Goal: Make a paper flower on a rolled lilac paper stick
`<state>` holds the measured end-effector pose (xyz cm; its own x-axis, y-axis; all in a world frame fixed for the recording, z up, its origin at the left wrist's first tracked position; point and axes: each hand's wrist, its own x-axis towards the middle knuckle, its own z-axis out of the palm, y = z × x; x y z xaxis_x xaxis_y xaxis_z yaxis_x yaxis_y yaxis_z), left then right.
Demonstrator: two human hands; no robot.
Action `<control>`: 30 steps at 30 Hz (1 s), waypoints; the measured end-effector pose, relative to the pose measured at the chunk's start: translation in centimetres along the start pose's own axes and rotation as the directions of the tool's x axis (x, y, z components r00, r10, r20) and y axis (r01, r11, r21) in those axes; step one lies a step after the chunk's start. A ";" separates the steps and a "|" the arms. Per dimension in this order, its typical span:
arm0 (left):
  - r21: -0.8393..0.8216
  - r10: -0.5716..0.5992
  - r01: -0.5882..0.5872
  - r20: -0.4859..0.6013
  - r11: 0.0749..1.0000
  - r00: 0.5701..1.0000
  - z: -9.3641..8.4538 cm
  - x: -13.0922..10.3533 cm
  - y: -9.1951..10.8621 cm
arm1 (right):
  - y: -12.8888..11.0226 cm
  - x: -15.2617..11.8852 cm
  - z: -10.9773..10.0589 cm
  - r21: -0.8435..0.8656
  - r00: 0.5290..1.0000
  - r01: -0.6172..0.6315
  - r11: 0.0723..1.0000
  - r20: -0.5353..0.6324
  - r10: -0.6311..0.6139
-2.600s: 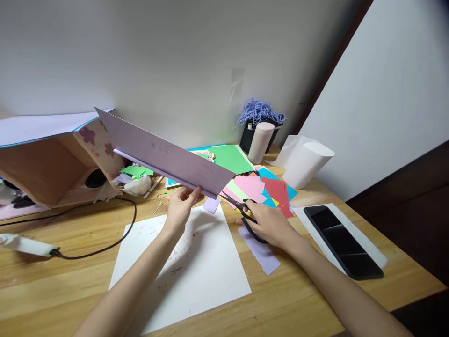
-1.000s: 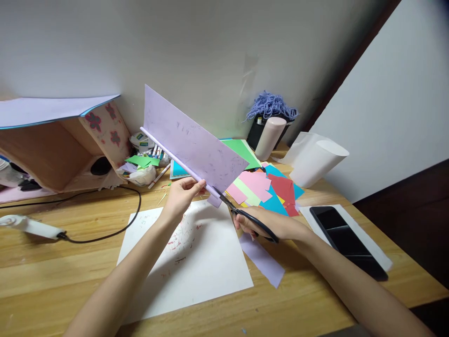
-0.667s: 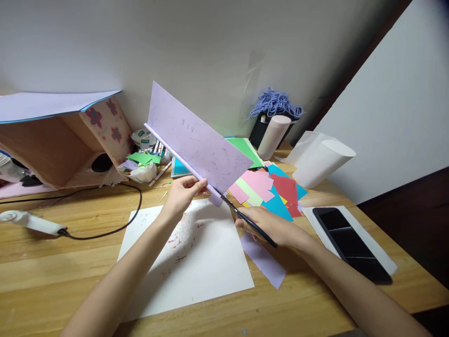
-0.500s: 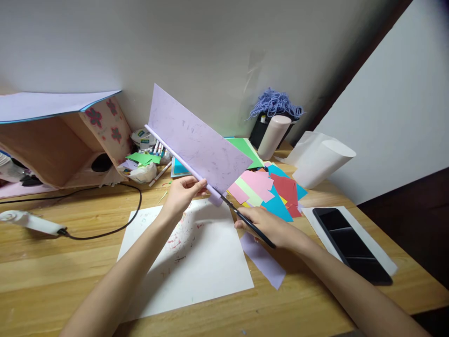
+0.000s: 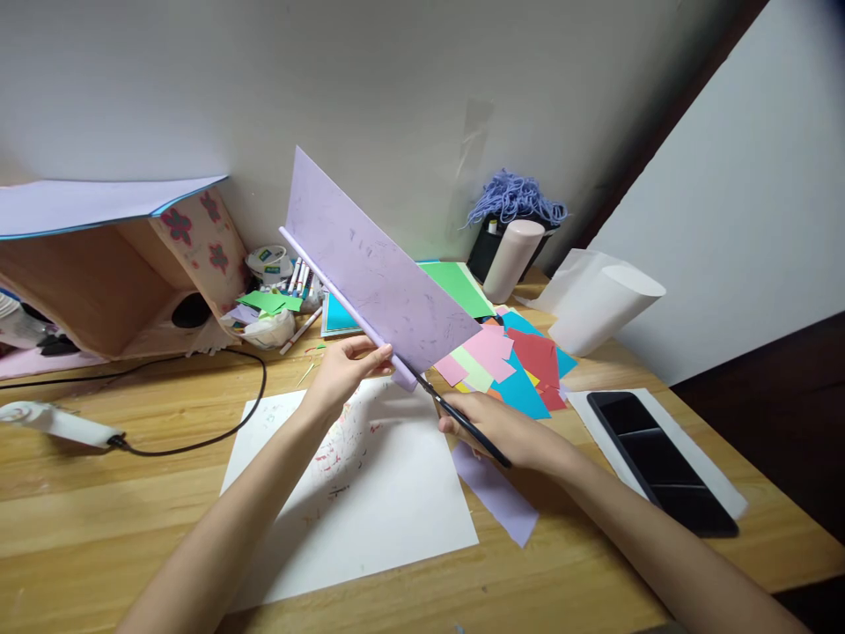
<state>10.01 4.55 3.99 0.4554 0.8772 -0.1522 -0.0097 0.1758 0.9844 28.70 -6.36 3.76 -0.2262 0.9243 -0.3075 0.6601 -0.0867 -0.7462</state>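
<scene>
A purple paper sheet (image 5: 376, 264) with a rolled lower edge is held up at a slant above the desk. My left hand (image 5: 349, 370) pinches the rolled edge near its lower end. Black-handled scissors (image 5: 466, 423) are gripped in my right hand (image 5: 502, 427), their blades against the lower end of the purple sheet beside the roll. Below my hands lies a white sheet (image 5: 370, 502) with coloured marks. A purple strip (image 5: 498, 497) rests on the desk under my right hand.
Coloured paper pieces (image 5: 534, 352) lie behind my right hand. A black phone (image 5: 660, 462) is at the right, a rolled white paper (image 5: 604, 304) behind it. At the left stand an open box (image 5: 217, 238) and a white corded tool (image 5: 62, 424). Markers (image 5: 302, 277) sit near the wall.
The purple sheet has shifted slightly up and right against the background, and its lower end has tilted a little. Both hands keep their holds.
</scene>
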 end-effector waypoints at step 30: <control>0.053 -0.054 0.048 0.110 0.997 0.992 -0.4 0.1 -0.1 | 0.4 1.0 2.3 0.047 0.994 -0.022 0.999 -0.106 0.027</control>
<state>9.68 4.84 3.82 0.5508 0.8118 -0.1941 0.0592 0.1941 0.9792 27.08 -6.29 1.78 -0.1311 0.9557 -0.2634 0.6307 -0.1246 -0.7660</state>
